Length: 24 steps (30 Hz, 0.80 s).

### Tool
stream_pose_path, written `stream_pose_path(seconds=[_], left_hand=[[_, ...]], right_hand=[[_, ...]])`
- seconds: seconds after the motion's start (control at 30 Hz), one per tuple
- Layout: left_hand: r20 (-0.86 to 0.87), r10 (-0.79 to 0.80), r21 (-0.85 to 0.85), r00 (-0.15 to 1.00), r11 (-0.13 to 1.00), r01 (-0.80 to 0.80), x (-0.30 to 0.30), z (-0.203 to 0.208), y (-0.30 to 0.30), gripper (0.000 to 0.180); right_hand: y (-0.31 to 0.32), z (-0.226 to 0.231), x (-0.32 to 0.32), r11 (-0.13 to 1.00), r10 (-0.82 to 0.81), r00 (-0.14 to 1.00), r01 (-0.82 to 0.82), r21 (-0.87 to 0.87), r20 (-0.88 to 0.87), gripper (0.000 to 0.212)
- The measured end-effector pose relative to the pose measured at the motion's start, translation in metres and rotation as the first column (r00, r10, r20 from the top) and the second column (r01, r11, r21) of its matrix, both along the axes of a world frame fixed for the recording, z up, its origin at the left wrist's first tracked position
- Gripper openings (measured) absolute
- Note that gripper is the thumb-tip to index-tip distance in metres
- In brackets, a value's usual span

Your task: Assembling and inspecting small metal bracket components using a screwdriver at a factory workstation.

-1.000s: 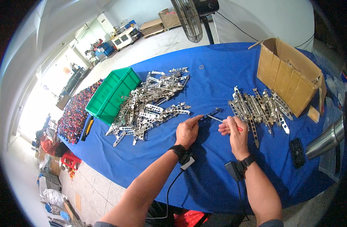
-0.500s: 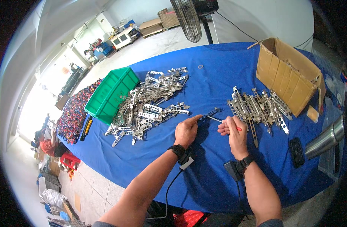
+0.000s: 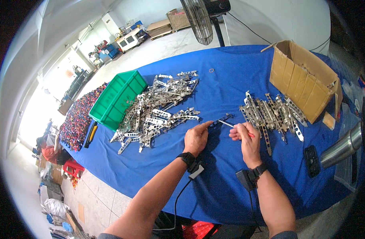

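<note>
My left hand (image 3: 196, 138) pinches the near end of a perforated metal bracket strip (image 3: 226, 116), which points away to the right above the blue cloth. In my right hand (image 3: 248, 141) is a slim tool (image 3: 227, 124) with a silvery shaft and a red part at the palm. The tool's tip meets or nearly meets the strip beside my left fingertips; contact is too small to tell. Left of my hands spreads a large heap of similar metal strips (image 3: 154, 115). A smaller pile of strips (image 3: 270, 113) lies just beyond my right hand.
Behind the large heap a green bin (image 3: 118, 97) lies tipped, near many small coloured parts (image 3: 81, 115). A cardboard box (image 3: 297, 79) stands far right. A black tray (image 3: 311, 160) and a metal cylinder (image 3: 341, 145) are at the right edge. A fan (image 3: 198, 22) stands behind the table.
The tool's tip has shifted slightly up and left along the strip, toward my left fingertips. Both hands keep almost the same place.
</note>
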<state>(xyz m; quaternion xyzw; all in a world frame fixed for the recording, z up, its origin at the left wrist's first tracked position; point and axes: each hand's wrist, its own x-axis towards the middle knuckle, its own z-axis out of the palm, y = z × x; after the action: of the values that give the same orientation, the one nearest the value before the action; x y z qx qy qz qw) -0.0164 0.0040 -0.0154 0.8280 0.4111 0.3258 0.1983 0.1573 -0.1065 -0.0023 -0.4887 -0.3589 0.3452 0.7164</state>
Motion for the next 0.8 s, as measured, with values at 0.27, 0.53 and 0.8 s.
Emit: stream_pose_path(seconds=[0.27,0.53,0.8], left_hand=[[0.002,-0.004,-0.012,1.0,1.0,0.004,0.0002,0.0038,-0.0016,0.033],[0.023,-0.005,-0.018,1.0,1.0,0.005,0.0008,0.0033,-0.0017,0.032],[-0.01,0.017,0.01,1.0,1.0,-0.017,0.0015,0.0024,-0.0025,0.032]], right_hand=[[0.0005,-0.0034,0.0013,0.998,-0.052,0.999,0.053,-0.022,0.006,0.023],[-0.0011,-0.0017,0.0017,1.0,0.011,1.0,-0.011,-0.01,0.017,0.023],[0.0022,-0.0062,-0.0007,0.998,-0.067,0.997,0.067,0.005,0.042,0.015]])
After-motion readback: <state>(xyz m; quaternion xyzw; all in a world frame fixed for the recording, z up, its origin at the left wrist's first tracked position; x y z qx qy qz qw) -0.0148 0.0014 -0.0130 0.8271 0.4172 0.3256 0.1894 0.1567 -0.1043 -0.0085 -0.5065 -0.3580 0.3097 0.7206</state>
